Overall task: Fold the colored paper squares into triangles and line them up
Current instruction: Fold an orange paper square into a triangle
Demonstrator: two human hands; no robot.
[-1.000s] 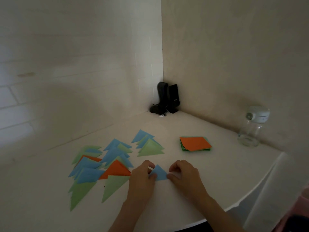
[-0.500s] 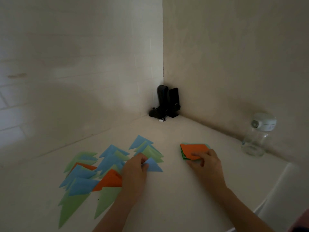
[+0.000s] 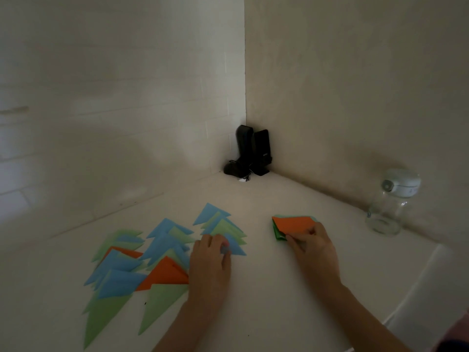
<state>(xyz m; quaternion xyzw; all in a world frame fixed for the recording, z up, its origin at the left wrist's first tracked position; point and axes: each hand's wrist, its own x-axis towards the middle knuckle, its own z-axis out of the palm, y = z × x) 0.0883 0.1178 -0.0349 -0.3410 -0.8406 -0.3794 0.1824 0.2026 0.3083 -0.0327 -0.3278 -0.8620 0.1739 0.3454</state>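
Several folded triangles in blue, green and orange lie in overlapping rows (image 3: 162,250) on the left of the white table (image 3: 253,313). My left hand (image 3: 210,262) is at the near end of the rightmost row and pinches a small blue triangle (image 3: 237,247) that lies on the green ones there. To the right is a stack of unfolded squares with an orange sheet (image 3: 291,223) on top and green ones below. My right hand (image 3: 312,246) reaches to the stack's near edge, its fingers pinching the orange sheet.
Two black speakers (image 3: 253,152) stand in the wall corner at the back. A clear bottle with a white lid (image 3: 390,204) stands at the right by the wall. The table's curved edge runs down the lower right, with a white surface (image 3: 418,301) beyond it.
My left hand carried the blue triangle up to the rightmost row. My right hand left the triangle, moved right to the stack and took hold of the orange sheet.
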